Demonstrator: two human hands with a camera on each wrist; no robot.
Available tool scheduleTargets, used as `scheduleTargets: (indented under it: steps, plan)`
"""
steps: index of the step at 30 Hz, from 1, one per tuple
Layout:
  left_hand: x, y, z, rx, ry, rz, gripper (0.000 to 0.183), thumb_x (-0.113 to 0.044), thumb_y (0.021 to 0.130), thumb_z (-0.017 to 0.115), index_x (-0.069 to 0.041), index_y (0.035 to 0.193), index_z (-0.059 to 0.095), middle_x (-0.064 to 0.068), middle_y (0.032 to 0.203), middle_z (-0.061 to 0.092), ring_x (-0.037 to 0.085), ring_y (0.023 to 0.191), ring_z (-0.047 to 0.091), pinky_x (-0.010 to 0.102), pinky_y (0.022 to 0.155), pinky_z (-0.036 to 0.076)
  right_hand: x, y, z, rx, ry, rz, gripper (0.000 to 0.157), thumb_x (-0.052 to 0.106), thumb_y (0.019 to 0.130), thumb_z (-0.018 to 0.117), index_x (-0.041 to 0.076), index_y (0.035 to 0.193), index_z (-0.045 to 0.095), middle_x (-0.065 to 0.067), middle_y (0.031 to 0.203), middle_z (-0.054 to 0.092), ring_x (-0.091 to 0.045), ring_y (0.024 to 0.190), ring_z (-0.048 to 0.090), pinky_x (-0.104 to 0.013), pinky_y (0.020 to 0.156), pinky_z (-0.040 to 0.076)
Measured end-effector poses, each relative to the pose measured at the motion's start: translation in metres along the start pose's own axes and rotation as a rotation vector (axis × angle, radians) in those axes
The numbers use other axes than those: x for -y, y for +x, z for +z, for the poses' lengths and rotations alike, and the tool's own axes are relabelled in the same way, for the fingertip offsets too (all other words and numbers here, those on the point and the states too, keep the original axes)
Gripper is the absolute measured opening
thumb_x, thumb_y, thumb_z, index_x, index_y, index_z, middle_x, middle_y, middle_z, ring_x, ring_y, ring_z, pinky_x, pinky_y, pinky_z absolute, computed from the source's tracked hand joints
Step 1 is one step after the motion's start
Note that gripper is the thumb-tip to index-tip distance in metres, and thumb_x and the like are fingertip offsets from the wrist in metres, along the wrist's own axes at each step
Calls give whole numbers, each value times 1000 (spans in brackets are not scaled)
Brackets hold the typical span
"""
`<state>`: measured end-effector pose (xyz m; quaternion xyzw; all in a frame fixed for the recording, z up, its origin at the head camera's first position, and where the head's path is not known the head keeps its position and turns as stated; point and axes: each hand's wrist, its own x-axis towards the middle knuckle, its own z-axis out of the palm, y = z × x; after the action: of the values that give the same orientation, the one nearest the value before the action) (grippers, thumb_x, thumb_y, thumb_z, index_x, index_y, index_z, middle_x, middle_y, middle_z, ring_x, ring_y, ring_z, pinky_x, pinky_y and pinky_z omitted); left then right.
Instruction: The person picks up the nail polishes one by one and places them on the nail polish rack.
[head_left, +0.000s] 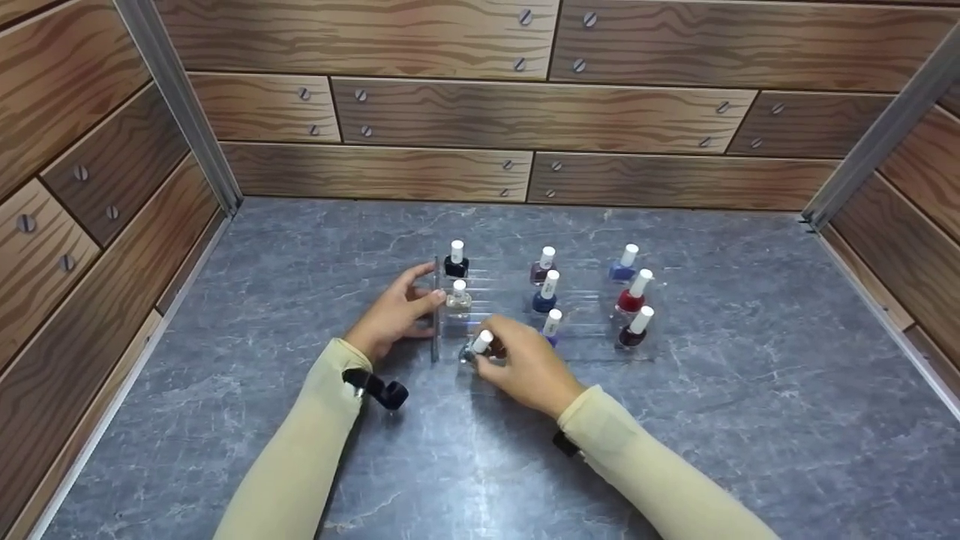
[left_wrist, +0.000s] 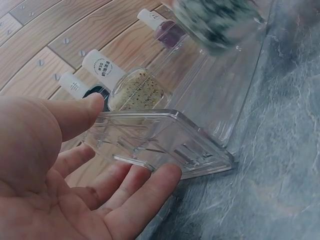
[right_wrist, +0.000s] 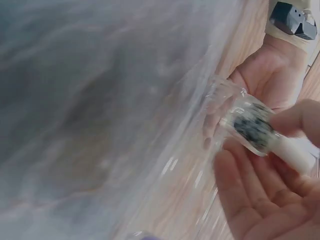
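A clear tiered rack [head_left: 592,352] holds several nail polish bottles with white caps. My left hand [head_left: 397,311] steadies its left end panel [left_wrist: 170,135], thumb at the upper edge and fingers along the outer face. My right hand [head_left: 529,360] pinches a nail polish bottle [right_wrist: 252,127] with dark flakes in clear polish, tilted over the front left of the rack. Just behind it, near my left thumb, stands a glitter-flecked cream bottle [left_wrist: 140,90], with a black one [head_left: 456,264] farther back.
Middle column bottles include a dark blue one [head_left: 546,300] and a purple one [head_left: 553,326], partly behind my right hand. At the right stand a light blue [head_left: 622,270], a red [head_left: 631,300] and a dark red bottle [head_left: 632,335]. Wood-patterned walls [head_left: 435,112] enclose the grey marbled table [head_left: 750,390].
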<state>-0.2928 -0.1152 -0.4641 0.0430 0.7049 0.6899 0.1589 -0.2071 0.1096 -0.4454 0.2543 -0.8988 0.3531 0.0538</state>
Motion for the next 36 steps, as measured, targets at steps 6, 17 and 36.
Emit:
scheduleTargets:
  steps: [6,17,36]
  plan:
    - [2,2,-6,3,-9,17,65,-21,103,66,-21,160,35,20,136,57,32,119,61,50,89,63,-6,4,0,-109,91,-12,19,0,88,73,10,102,65,1,96,67,-15,86,64,-33,77,62]
    - [5,1,-8,-16,-14,19,66,-20,102,67,-22,161,36,20,138,57,35,121,61,49,89,63,-3,27,-1,-38,19,72,19,5,93,74,11,110,67,-3,105,70,-18,95,68,-36,88,61]
    - [3,2,-1,5,-13,35,65,-18,102,67,-19,160,37,20,134,58,27,110,64,46,87,64,10,49,2,89,-291,-80,22,15,92,80,8,109,66,-9,99,76,-26,88,74,-41,77,63]
